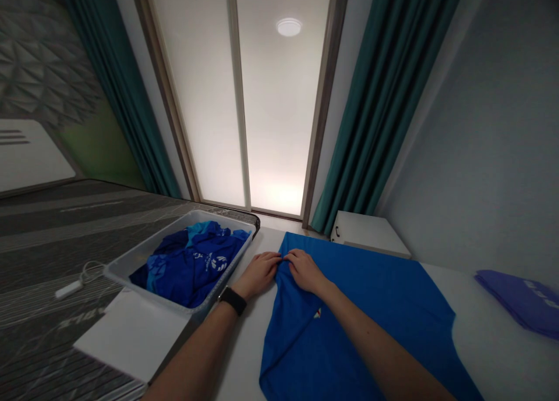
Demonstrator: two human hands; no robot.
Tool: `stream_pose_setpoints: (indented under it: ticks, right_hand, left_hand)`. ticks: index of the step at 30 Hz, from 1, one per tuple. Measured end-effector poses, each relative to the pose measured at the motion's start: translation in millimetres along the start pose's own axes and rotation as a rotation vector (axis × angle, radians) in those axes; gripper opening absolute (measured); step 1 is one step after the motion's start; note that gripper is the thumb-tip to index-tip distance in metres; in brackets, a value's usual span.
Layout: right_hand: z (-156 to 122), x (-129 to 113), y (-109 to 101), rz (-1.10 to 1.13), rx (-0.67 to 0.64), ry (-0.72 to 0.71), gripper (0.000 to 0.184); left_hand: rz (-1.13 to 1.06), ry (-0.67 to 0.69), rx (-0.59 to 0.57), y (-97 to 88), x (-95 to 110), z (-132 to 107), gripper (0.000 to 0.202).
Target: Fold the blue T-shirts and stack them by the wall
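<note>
The left hand (257, 274) and right hand (306, 271) lay curled, fingertips (279, 258) meeting at the edge of a blue T-shirt (349, 325); whether they pinched it was unclear. The shirt lay flat on a white table (242, 354), beside a bin (144, 249) of blue clothes (196, 273).

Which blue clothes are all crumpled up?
The heap in the plastic bin; the bright blue T-shirt on the table lies spread flat instead.

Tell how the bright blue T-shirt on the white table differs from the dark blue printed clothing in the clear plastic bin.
The bright blue T-shirt lies flat, while the dark blue printed clothing sits crumpled. The T-shirt shows one small badge; the clothing shows white logos. Both are blue.
</note>
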State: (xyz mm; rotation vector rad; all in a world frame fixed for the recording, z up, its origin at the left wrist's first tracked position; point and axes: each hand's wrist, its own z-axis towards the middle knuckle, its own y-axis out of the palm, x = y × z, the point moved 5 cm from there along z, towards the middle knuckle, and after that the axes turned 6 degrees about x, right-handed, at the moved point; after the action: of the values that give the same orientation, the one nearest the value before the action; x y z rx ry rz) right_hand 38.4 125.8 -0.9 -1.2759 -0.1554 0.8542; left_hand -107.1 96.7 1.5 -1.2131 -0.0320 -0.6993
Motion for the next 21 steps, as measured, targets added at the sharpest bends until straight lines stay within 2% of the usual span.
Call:
stream_pose_setpoints:
  ticks: [6, 12, 18, 21]
  right_hand:
    - [2, -9, 1, 0.027, 0.009, 0.033, 0.017]
    - [4, -14, 0, 0.005, 0.040, 0.042, 0.009]
    - [5, -15, -5, 0.014, 0.028, 0.092, 0.022]
    - [0, -14, -11, -0.098, -0.020, 0.105, 0.034]
  left_hand:
    - [0.147, -0.033, -0.054, -9.7, 7, -5, 0.032]
    - [0.184, -0.070, -0.067, -21.7, 11, -5, 0.025]
    - [0.154, -0.085, -0.066, -22.6, 12, -4, 0.026]
    - [0.145, -0.091, -0.066, -22.1, 11, -5, 0.026]
